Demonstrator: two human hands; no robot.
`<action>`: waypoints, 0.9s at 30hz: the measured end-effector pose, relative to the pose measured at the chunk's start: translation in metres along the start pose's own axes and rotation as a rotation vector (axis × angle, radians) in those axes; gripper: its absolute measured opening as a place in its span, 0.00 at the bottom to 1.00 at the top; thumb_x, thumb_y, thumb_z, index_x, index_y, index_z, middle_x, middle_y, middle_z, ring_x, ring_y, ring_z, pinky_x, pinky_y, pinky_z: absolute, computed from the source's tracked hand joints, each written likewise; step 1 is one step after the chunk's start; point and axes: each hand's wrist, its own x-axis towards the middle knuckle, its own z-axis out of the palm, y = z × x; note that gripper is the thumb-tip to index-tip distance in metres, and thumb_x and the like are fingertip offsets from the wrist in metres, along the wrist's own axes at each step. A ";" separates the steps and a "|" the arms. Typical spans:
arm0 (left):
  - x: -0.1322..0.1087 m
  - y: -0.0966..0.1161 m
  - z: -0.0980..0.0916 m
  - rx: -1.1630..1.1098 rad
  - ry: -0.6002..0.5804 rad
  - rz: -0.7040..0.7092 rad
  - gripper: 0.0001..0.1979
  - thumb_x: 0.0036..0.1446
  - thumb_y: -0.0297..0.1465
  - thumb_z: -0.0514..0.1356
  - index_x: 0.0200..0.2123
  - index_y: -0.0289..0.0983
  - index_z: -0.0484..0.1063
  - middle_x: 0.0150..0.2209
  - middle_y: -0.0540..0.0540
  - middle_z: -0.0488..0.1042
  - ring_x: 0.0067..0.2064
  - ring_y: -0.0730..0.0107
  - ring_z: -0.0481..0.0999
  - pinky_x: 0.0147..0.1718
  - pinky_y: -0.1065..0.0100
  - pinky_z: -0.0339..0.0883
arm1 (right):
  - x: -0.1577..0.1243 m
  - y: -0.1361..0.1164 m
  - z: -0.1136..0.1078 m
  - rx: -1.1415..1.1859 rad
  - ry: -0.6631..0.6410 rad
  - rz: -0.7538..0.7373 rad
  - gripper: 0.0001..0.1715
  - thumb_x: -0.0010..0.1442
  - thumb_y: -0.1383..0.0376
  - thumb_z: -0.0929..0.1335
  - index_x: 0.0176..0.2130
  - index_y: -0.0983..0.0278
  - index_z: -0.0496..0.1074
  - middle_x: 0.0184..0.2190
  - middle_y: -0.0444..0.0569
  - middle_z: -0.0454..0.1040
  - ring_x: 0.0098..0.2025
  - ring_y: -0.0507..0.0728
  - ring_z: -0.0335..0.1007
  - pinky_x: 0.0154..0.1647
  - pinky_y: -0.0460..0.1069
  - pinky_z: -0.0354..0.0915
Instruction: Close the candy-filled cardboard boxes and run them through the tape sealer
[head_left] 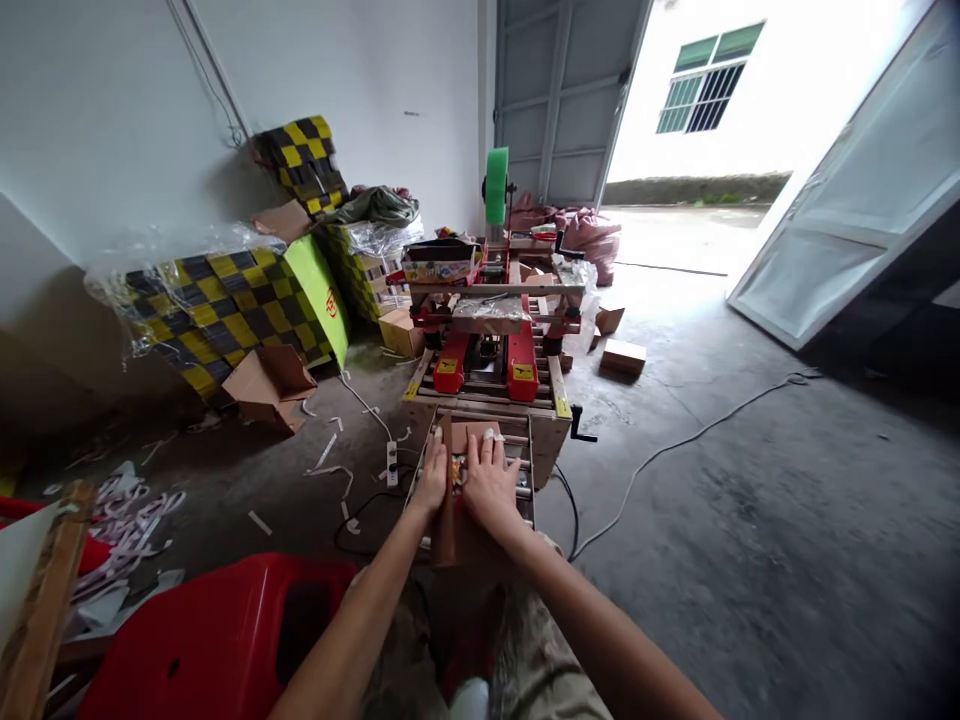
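A brown cardboard box (480, 550) rests on the roller conveyor (523, 450) right in front of me. Its left flap stands up, and a colourful printed item (458, 468) shows in the gap beside it. My left hand (430, 478) lies along the outer side of the raised flap, fingers stretched out. My right hand (491, 482) is spread on the top of the box, palm down. White wraps cover some fingertips. Beyond the box stands a carton sealing machine with red side belts (523, 365) and a green tape roll (496, 186).
A red stool (217, 640) is close on my left. Taped yellow-and-black cartons (225, 300) are stacked by the wall. An open box (270, 385), paper strips and a power strip (392, 464) lie on the floor. A cable (660, 455) crosses the floor at right.
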 end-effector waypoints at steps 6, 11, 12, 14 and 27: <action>-0.009 0.005 0.007 0.442 -0.050 0.107 0.26 0.64 0.36 0.44 0.63 0.33 0.53 0.68 0.39 0.36 0.67 0.59 0.44 0.63 0.58 0.43 | 0.006 0.003 -0.010 0.050 -0.060 0.042 0.31 0.65 0.69 0.53 0.65 0.69 0.47 0.65 0.66 0.41 0.65 0.71 0.36 0.54 0.66 0.53; -0.017 0.012 0.010 0.643 -0.049 0.099 0.26 0.65 0.38 0.41 0.64 0.38 0.52 0.68 0.41 0.38 0.65 0.52 0.51 0.59 0.54 0.54 | 0.011 0.024 -0.023 0.270 -0.254 -0.077 0.37 0.59 0.68 0.59 0.66 0.63 0.46 0.67 0.56 0.37 0.67 0.63 0.30 0.60 0.63 0.49; -0.019 0.013 0.013 0.693 -0.017 0.093 0.26 0.65 0.39 0.41 0.64 0.39 0.51 0.68 0.42 0.38 0.64 0.50 0.53 0.57 0.51 0.57 | 0.012 0.027 -0.024 0.295 -0.268 -0.098 0.37 0.59 0.69 0.58 0.66 0.63 0.46 0.67 0.54 0.37 0.67 0.61 0.30 0.61 0.63 0.47; -0.023 0.016 0.021 0.793 0.048 0.086 0.25 0.65 0.38 0.42 0.64 0.42 0.51 0.68 0.43 0.39 0.62 0.44 0.55 0.52 0.46 0.61 | 0.013 0.029 -0.026 0.334 -0.281 -0.107 0.35 0.60 0.68 0.56 0.65 0.63 0.48 0.67 0.52 0.38 0.67 0.59 0.31 0.62 0.63 0.43; 0.020 0.008 0.007 0.533 -0.200 0.045 0.28 0.60 0.32 0.50 0.63 0.35 0.54 0.68 0.39 0.31 0.64 0.42 0.52 0.59 0.48 0.51 | -0.047 0.027 -0.010 0.020 -0.110 -0.444 0.65 0.43 0.45 0.68 0.65 0.80 0.41 0.64 0.68 0.39 0.66 0.74 0.29 0.61 0.71 0.27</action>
